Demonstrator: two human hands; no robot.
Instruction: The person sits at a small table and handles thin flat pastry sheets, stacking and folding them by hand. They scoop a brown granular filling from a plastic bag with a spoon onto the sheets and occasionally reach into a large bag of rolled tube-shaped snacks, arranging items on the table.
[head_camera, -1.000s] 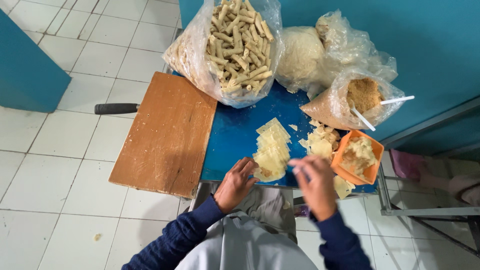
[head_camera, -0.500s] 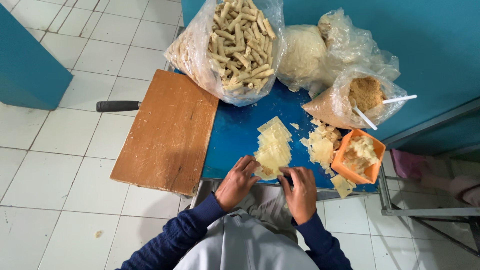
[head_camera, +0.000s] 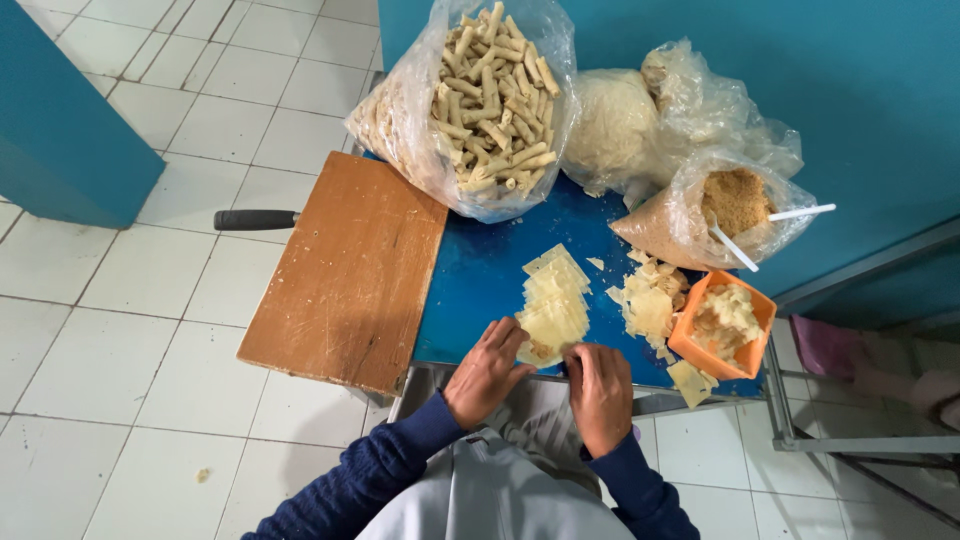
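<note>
My left hand (head_camera: 486, 372) and my right hand (head_camera: 600, 390) rest side by side at the near edge of a blue table (head_camera: 480, 285). Their fingers press on the nearest pale yellow pastry sheet of a row of sheets (head_camera: 553, 305), where a bit of brown filling shows. Both hands curl over that sheet's near edge. A second loose heap of pale sheets (head_camera: 648, 305) lies to the right of the row.
An orange square bowl (head_camera: 722, 325) of filling sits at the right. Behind are a clear bag of rolled sticks (head_camera: 480, 90), a bag of dough (head_camera: 615, 130) and a bag of brown crumbs (head_camera: 730, 205) with white utensils. A wooden board (head_camera: 345, 270) covers the table's left side.
My right hand came in from beside the orange bowl to the near sheet and now lies next to my left hand. Both hands have closed over the sheet.
</note>
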